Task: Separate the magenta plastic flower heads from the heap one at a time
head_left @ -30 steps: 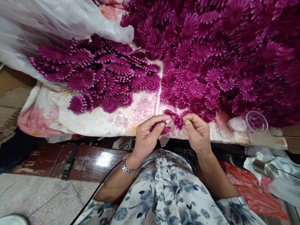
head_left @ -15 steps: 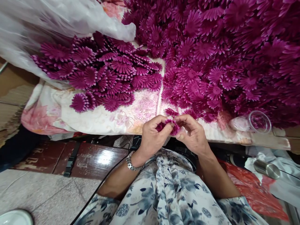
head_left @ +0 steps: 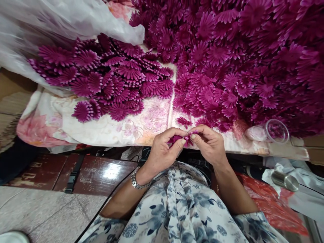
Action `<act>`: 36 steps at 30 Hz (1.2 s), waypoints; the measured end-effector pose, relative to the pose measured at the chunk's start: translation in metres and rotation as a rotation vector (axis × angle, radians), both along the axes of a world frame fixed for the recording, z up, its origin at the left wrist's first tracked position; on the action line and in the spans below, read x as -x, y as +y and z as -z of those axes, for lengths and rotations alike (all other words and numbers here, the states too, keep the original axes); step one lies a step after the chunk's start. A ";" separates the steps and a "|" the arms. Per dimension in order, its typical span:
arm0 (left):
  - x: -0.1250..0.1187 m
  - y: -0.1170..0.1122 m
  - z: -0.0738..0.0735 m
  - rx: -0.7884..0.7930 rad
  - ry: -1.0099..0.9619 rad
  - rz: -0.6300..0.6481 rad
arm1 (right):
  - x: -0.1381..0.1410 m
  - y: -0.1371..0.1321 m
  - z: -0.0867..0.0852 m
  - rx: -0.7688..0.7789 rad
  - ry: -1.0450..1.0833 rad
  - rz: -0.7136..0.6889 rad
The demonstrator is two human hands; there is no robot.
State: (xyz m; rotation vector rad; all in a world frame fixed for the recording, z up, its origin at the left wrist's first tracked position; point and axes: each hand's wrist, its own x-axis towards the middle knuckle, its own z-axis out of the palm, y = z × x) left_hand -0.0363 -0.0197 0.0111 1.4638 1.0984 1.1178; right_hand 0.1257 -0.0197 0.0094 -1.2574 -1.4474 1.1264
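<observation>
At the near edge of the floral-cloth desk (head_left: 101, 130), my left hand (head_left: 162, 152) and right hand (head_left: 209, 145) close fingertip to fingertip on one small magenta fabric daisy (head_left: 186, 138) held between them, equally near both, the heaped magenta daisies (head_left: 227, 67) just beyond.

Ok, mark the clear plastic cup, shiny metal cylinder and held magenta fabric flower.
Clear plastic cup (head_left: 257, 133): head view, side wall.
Shiny metal cylinder (head_left: 285, 181): head view, side.
Magenta fabric flower (head_left: 186, 138): head view, petals.

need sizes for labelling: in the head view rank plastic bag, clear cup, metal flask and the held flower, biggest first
1. plastic bag
2. clear cup
3. metal flask, near the cup's size, so order unsure
4. flower, partly hidden
</observation>
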 end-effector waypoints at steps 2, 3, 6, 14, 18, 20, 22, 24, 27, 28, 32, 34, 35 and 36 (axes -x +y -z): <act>0.002 0.000 0.000 0.029 -0.007 -0.043 | 0.000 -0.001 0.000 0.021 -0.024 0.019; 0.003 -0.001 0.000 0.034 -0.001 -0.063 | 0.000 -0.002 0.001 0.035 -0.028 0.025; 0.006 -0.001 -0.001 0.014 0.018 -0.091 | 0.001 -0.003 0.002 0.040 -0.050 0.049; 0.004 -0.005 -0.009 -0.245 0.103 -0.138 | 0.006 0.001 -0.002 -0.069 -0.172 0.051; -0.002 -0.001 -0.003 -0.269 0.184 -0.009 | 0.008 0.003 -0.001 -0.003 -0.051 -0.008; -0.005 0.001 0.002 -0.245 0.147 0.011 | 0.007 0.003 0.000 0.033 0.020 -0.043; -0.006 0.003 0.005 -0.233 0.108 -0.024 | 0.006 0.003 0.001 0.056 0.092 -0.079; -0.006 0.003 0.007 -0.223 0.094 -0.065 | 0.005 0.003 0.000 0.074 0.162 -0.112; -0.006 0.001 0.007 -0.163 0.081 -0.082 | 0.004 0.003 0.000 0.090 0.217 -0.122; -0.005 0.001 0.006 -0.145 0.073 -0.082 | 0.004 0.002 0.000 0.088 0.214 -0.115; -0.003 0.003 0.007 -0.168 0.050 -0.027 | 0.003 0.002 0.001 0.056 0.146 -0.109; -0.002 0.004 0.008 -0.237 0.023 0.007 | 0.003 0.002 0.001 0.042 0.109 -0.109; -0.002 0.004 0.009 -0.268 0.006 0.011 | 0.003 0.003 0.001 0.034 0.095 -0.102; -0.001 0.005 0.010 -0.289 -0.011 0.003 | 0.003 0.003 0.001 0.025 0.084 -0.094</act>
